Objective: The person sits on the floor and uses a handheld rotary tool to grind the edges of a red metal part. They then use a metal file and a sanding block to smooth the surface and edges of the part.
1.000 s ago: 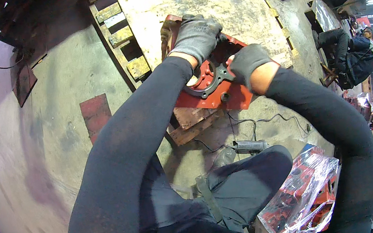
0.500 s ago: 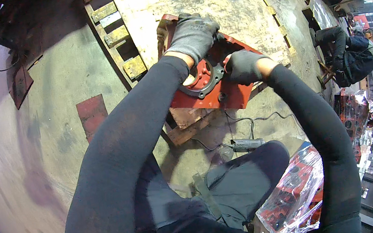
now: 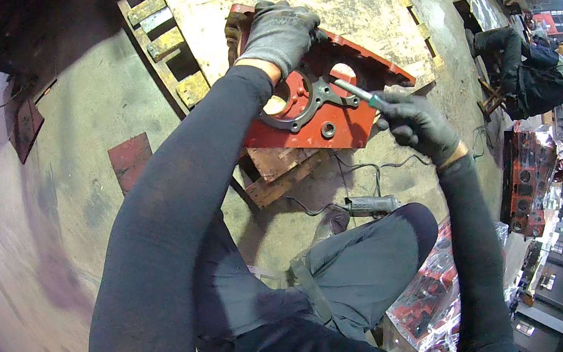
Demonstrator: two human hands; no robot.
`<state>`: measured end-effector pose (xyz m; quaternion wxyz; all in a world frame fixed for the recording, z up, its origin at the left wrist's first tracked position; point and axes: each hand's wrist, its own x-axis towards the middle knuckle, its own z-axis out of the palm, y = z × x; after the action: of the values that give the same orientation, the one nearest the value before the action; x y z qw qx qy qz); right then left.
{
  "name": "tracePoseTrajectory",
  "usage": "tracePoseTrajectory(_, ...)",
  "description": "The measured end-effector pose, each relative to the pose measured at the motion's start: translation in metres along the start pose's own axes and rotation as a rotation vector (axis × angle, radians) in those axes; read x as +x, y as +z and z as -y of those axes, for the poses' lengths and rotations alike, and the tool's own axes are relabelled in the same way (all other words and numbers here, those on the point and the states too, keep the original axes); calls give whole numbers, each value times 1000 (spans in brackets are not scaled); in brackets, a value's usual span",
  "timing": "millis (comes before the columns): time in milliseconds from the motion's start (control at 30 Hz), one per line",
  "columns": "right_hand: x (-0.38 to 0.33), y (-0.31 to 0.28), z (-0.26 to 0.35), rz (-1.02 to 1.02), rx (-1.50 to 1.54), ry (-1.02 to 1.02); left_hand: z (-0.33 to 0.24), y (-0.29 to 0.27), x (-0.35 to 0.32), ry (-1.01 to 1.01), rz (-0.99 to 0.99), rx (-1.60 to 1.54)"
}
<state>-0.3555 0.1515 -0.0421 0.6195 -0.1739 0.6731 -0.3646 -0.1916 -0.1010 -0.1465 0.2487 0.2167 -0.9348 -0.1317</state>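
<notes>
While your left hand (image 3: pixel 280 36) rested over the far edge of the red metal part (image 3: pixel 352 125), its fingertips were hidden, so I could not tell how it gripped. Your right hand (image 3: pixel 420 123), apart from the left, was closed around the green handle of a tool (image 3: pixel 360 95), whose tip was near the dark ring (image 3: pixel 315 106). The part lay on the near side of the wooden board (image 3: pixel 350 6).

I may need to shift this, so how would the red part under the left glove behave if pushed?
The red part looks like rigid cast metal, so it's probably stiff and heavy for its size. Its straight, angular edges suggest it would slide rather than roll. Its smooth-looking paint might feel slippery.
</notes>
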Motion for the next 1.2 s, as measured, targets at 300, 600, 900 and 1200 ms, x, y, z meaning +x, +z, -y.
tracePoseTrajectory(300, 57, 76, -77, 58, 1349, -415, -5, 4, 7, -33, 49, -46)
tracePoseTrajectory(600, 62, 117, -64, -84, 873, -457, -4, 5, 8, -20, 52, -70)
tracePoseTrajectory(900, 56, 37, -34, -211, -454, -206, 0, 17, 7, -11, 68, -11)
tracePoseTrajectory(1200, 51, 73, 59, -257, -2130, -295, -6, 5, 8, -1, 8, -47)
